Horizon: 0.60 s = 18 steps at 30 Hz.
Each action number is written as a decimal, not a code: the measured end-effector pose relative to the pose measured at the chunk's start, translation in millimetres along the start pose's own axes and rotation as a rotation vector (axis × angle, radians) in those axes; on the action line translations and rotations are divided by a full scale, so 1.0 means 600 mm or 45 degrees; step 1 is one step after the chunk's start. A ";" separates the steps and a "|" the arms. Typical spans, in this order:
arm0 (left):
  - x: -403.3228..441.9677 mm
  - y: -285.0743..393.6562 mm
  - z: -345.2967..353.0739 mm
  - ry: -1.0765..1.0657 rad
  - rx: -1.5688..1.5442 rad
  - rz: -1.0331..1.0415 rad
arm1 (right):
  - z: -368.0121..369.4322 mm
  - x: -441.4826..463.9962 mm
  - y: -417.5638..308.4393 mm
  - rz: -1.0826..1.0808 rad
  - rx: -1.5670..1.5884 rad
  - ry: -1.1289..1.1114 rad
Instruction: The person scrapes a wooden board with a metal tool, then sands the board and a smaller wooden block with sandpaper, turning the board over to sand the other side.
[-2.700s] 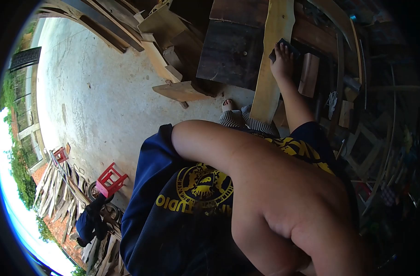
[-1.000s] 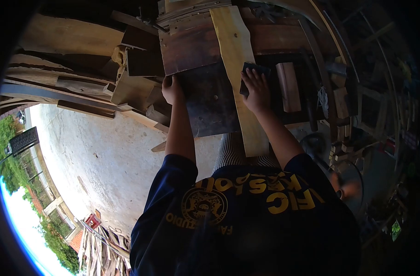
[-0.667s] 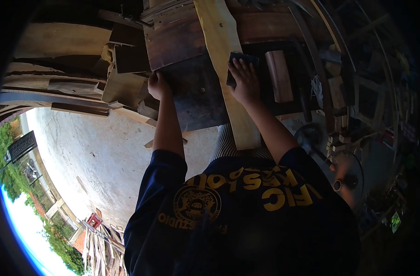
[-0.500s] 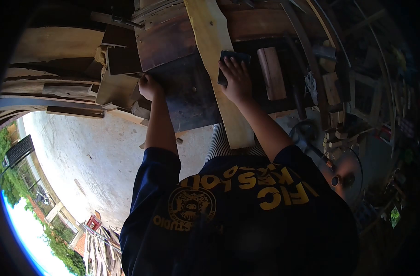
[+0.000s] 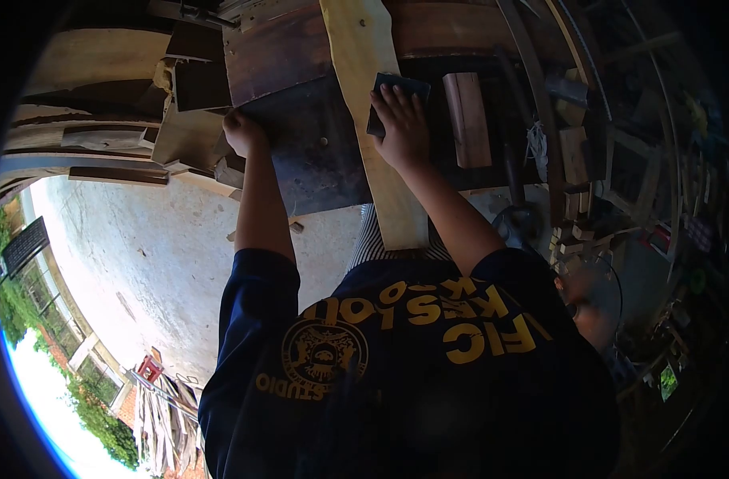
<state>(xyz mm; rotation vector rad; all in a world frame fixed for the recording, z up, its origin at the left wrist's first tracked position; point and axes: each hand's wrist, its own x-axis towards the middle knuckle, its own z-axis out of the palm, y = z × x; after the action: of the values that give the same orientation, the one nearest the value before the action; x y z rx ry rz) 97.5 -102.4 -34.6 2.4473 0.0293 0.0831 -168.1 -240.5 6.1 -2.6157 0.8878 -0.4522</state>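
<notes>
My right hand (image 5: 403, 128) lies over a dark flat sheet (image 5: 376, 120), its fingers bent onto it, at the right edge of a long pale board (image 5: 367, 88). That board has a wavy edge and runs across a dark tabletop (image 5: 309, 160) toward my lap. At the tabletop's left edge, my left hand (image 5: 245, 134) is closed around the rim, with its fingertips hidden. A reddish-brown wood block (image 5: 467, 120) sits just right of my right hand.
Stacked boards (image 5: 101, 140) and planks fill the left side. On the right are a clamp-like bar, a bundle of white string (image 5: 536, 144) and small wood blocks (image 5: 574, 156). Far at lower left, a red stool (image 5: 150, 368) stands by a scrap-wood pile (image 5: 161, 419).
Earlier only my right hand was visible at the board; since then my left hand has appeared at the table edge. The view has shifted, and the dark sheet stays under my right hand.
</notes>
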 end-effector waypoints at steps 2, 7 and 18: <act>0.001 -0.003 0.002 -0.008 0.013 0.001 | -0.001 -0.003 0.001 0.002 0.019 -0.009; 0.000 0.007 0.001 0.007 0.062 0.035 | -0.001 -0.002 0.000 0.008 0.037 -0.021; -0.018 -0.022 -0.004 0.174 -0.152 0.235 | 0.003 0.000 0.002 -0.016 -0.001 -0.012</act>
<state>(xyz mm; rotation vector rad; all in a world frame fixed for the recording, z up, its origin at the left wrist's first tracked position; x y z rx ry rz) 86.8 -91.4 -41.6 2.3158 -0.1372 0.3247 -168.1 -240.8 4.3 -2.6233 0.8689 -0.4427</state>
